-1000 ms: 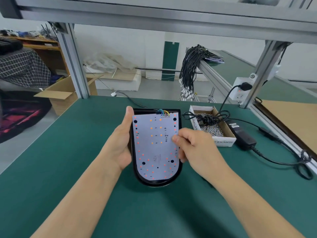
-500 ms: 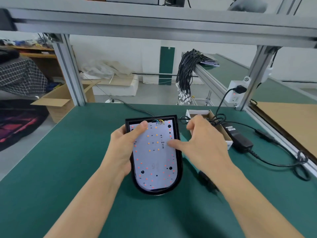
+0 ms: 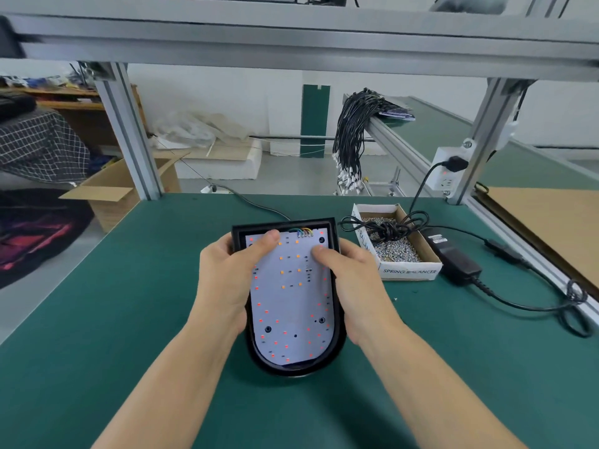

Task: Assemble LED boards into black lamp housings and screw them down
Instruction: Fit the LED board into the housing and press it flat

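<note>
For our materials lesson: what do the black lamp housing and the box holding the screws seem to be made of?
Black lamp housing: probably moulded plastic, possibly painted metal; smooth rounded rim with a dull sheen.
White printed box of small screws: cardboard; brown inside walls, thin folded edges.

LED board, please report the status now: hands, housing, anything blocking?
Left hand and right hand grip black housing, thumbs pressing LED board. Board lies inside housing, no screws visible. Nothing blocking; screw box at right.
</note>
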